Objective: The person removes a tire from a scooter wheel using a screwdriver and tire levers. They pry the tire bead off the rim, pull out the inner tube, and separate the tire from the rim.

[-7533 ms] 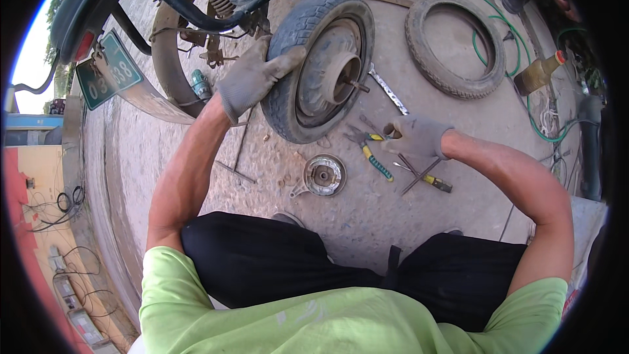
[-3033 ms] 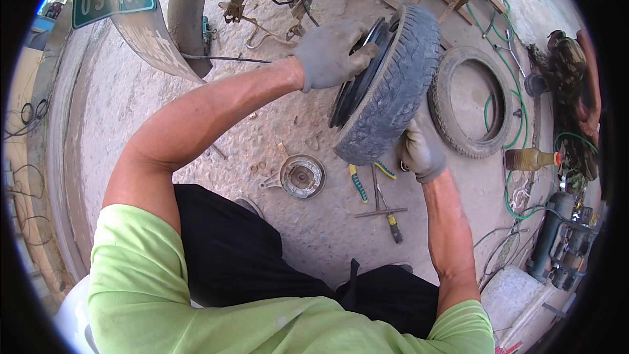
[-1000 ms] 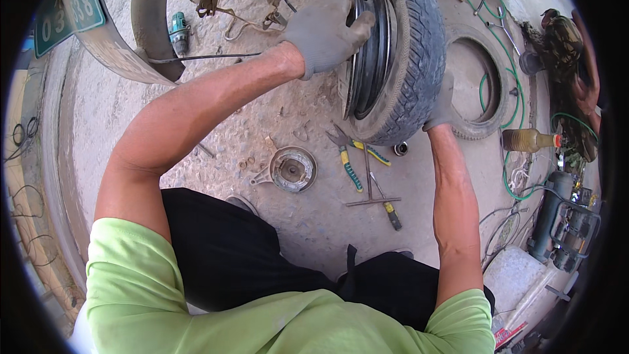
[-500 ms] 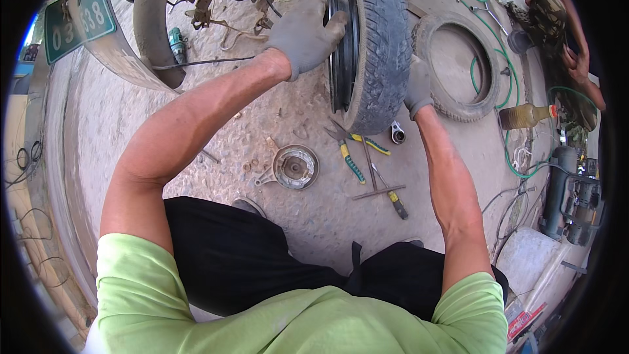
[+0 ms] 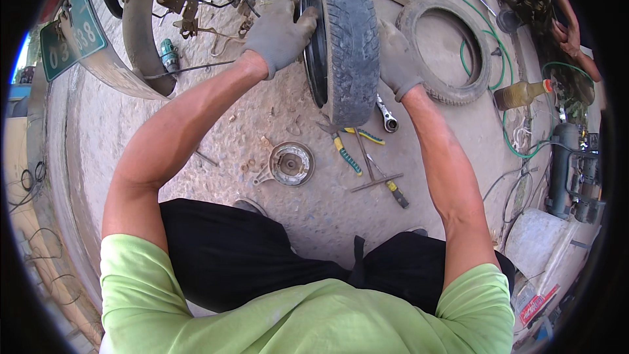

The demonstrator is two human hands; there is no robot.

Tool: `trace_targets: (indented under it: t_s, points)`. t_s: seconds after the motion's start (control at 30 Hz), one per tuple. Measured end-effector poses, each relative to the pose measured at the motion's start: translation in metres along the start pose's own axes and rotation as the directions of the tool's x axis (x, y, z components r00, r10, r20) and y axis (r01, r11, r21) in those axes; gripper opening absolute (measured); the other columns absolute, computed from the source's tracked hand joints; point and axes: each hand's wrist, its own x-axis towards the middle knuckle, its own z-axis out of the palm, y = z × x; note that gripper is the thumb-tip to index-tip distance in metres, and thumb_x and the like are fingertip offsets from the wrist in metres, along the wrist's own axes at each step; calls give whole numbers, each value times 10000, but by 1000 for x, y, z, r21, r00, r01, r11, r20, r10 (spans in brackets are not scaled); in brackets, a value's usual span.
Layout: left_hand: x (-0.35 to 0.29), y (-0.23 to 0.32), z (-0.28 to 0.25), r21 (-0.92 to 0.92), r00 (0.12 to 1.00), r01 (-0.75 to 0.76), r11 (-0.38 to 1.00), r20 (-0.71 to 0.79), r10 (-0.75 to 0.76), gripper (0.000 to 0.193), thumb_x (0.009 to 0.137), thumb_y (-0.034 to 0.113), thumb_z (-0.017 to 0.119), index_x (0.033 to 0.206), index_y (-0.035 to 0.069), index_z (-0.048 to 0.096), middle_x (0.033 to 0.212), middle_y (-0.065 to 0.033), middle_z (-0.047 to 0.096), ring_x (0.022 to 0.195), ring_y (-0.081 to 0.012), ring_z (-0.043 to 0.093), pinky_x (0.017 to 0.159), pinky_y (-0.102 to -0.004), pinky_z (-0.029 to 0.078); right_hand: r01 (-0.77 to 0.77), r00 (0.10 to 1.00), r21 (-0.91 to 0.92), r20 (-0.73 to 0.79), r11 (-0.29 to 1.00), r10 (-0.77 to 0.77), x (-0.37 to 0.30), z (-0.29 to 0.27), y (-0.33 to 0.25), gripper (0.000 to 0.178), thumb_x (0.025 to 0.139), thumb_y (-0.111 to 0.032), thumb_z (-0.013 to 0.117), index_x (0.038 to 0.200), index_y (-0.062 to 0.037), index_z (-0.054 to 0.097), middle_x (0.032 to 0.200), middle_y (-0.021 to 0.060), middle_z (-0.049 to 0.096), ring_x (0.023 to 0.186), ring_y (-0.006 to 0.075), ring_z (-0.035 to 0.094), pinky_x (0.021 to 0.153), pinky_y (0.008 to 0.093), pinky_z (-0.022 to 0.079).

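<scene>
W/ L hand [image 5: 280, 39] gripping the wheel rim [image 5: 316, 62] & R hand [image 5: 398, 62] at the tyre [image 5: 349, 46], grip unclear, we're prob. steadying it upright; next move needs balanced two-sided support.

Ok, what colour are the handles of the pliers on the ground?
Yellow and dark green on both pliers' handles; the head view shows them best.

Close head-worn fisheye view (left camera), downward onto left hand [image 5: 278, 40] and right hand [image 5: 398, 62].
</scene>
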Motion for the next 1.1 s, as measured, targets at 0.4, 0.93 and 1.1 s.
trace_targets:
  t_s: [0.4, 0.93, 1.1]
  points:
    - [6, -9, -16, -41, 994, 91, 995, 61, -89, 602, 1075, 491, 601, 1232, -84, 679, 1205, -361, 714, 1173, -480, 704, 1029, -507, 526, -211, 974, -93, -105, 973, 201, -24, 31, 114, 725, 1144, -578, 409, 1099, 61, 748, 976, 342, 718, 972, 502, 703, 892, 542, 510]
    - [-6, -101, -1, -86, 996, -84, 993, 6, 85, 494, 1029, 356, 666, 1318, -43, 632, 1258, -330, 706, 1234, -485, 667, 1063, -512, 520, -196, 957, 371, 273, 908, 96, 8, -35, -15, 648, 1179, -469, 353, 1336, 56, 700, 1291, 191, 743, 1193, 270, 717, 1082, 382, 529]
    - [-8, -97, 1, -138, 997, -61, 989, 34, 66, 523, 1004, 343, 724, 1314, -65, 613, 1269, -338, 716, 1219, -474, 695, 1050, -502, 534, -107, 934, -10, 342, 994, 104, 47, -12, -47, 715, 1005, -566, 627, 1517, -67, 633, 1324, 204, 749, 1232, 314, 723, 1098, 424, 519]
